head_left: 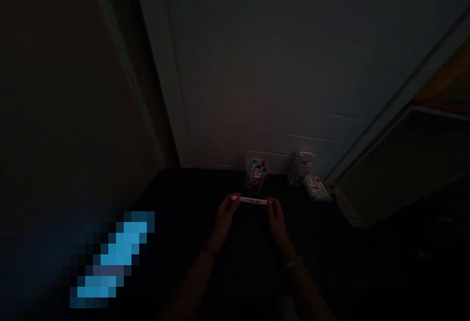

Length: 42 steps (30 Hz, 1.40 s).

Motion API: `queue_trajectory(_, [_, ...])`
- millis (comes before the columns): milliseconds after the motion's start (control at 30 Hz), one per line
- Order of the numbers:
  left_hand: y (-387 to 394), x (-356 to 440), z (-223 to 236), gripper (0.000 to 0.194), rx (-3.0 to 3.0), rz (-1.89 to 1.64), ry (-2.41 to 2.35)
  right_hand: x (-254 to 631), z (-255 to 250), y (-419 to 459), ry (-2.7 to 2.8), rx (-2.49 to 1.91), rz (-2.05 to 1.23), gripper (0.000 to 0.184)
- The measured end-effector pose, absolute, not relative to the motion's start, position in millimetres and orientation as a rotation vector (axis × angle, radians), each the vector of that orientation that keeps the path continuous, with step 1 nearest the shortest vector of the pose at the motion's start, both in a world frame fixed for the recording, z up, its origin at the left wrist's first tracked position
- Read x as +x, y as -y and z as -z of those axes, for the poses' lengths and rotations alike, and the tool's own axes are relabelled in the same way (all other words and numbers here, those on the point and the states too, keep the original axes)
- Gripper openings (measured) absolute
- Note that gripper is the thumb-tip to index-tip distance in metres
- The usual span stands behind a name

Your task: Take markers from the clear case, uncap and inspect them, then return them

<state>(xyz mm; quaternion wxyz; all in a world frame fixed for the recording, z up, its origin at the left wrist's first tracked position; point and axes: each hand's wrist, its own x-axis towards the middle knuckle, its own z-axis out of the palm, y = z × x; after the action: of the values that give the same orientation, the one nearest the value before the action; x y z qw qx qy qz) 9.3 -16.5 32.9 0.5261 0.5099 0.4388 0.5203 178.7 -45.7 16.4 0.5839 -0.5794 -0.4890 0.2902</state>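
A slim white marker with dark print on its barrel is held level between my two hands. At its reddish left end, the fingers of my left hand are closed. My right hand pinches the other end, and a band circles that wrist. Just beyond the marker stands a clear container with several coloured round ends showing at its top. Dim light hides the finer details.
A second clear case with a white handle stands right of the container. Beside it lies a white box or pack with printed pictures. A pale wall or panel with heart shapes rises behind the dark surface. A blurred blue pixelated patch covers the lower left.
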Motion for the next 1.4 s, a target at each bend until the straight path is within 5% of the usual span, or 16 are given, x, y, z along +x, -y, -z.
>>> queue_trajectory(400, [37,24,-38,0.039,1.487,-1.136,-0.830,158,-31,64,1.952,-1.145,-0.493,0.023])
queue_trajectory(800, [43,16,-29,0.023,2.251,-0.722,-1.008,178,-26,58,1.212,-1.271,-0.655,0.041])
queue_trajectory(1400, [18,-3,-31,0.033,1.761,-1.109,-1.190,183,-23,50,1.094,-1.291,-0.654,0.037])
